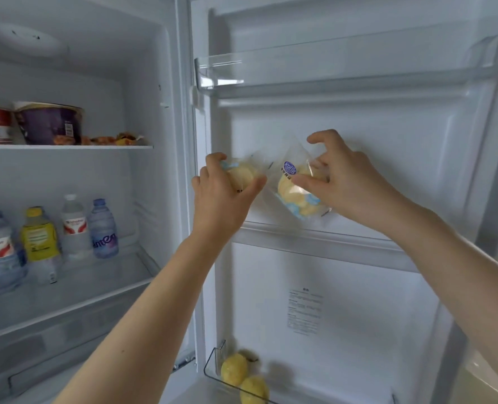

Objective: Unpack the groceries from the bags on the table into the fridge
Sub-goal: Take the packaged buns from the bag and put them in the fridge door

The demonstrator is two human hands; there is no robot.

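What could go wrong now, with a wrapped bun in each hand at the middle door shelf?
1. The right hand pinches its wrapped bun only by fingertips on slick film; it could slip and drop toward the lemons in the bottom door bin.
2. The left hand wraps tightly around the other bun, so the soft bun may get squashed.
3. Both packets sit close together; setting them down at once could knock one off the narrow middle door shelf.

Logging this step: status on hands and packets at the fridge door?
Left hand and right hand each grip a wrapped bun packet. Middle door shelf below, unobstructed.
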